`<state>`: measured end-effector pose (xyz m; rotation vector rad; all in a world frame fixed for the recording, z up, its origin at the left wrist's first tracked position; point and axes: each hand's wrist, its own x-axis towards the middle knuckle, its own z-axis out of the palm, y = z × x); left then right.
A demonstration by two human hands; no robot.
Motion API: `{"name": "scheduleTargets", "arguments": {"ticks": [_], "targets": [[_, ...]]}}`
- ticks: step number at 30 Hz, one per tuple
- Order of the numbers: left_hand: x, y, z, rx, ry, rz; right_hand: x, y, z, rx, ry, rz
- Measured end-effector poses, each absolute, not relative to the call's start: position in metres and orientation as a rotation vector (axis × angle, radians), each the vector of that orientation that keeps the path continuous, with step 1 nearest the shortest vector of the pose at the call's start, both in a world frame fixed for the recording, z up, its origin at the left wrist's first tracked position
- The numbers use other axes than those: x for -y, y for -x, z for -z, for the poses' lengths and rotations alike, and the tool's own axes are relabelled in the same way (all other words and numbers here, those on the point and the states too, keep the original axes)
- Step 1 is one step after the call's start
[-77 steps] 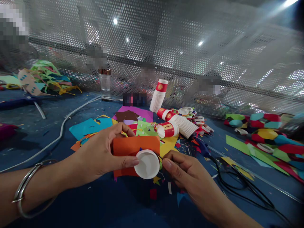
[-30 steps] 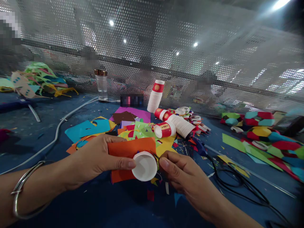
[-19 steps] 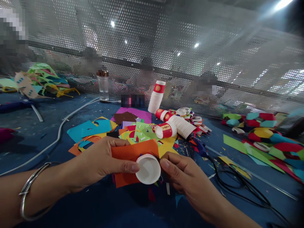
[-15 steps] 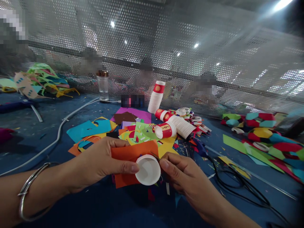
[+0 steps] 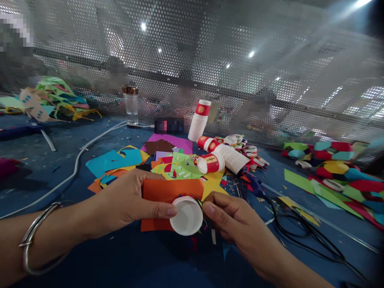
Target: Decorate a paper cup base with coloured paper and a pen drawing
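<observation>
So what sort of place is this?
It looks like a craft table: cut coloured paper is spread about, paper cups stand in a stack, and the left hand holds orange paper with a white cup.

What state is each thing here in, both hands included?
White cup, mouth facing the viewer
Orange paper, held behind the cup
Left hand, closed on cup and paper
Right hand, pinching a thin dark item
Clear bottle, upright, lid on
Far cup stack, nested, leaning
Near cup stack, on its side
Black cable, loosely coiled
</observation>
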<state>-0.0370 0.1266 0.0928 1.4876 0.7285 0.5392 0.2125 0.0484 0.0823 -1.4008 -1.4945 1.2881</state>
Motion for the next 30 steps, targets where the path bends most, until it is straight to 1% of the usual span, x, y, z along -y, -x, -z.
{"name": "scheduleTargets", "arguments": {"ticks": [11, 24, 30], "targets": [[-0.1269, 0.0371, -0.0955, -0.791, -1.524, -0.522, -0.0472, -0.212, -0.0837, 1.478, 1.415, -1.306], [-0.1259, 0.0362, -0.0958, -0.715, -1.478, -0.531, -0.0453, -0.2156, -0.0814, 1.535, 1.416, -1.268], [-0.1261, 0.0348, -0.0911, -0.662, -1.387, -0.629, -0.0469, -0.215, -0.0809, 1.564, 1.426, -1.221]]}}
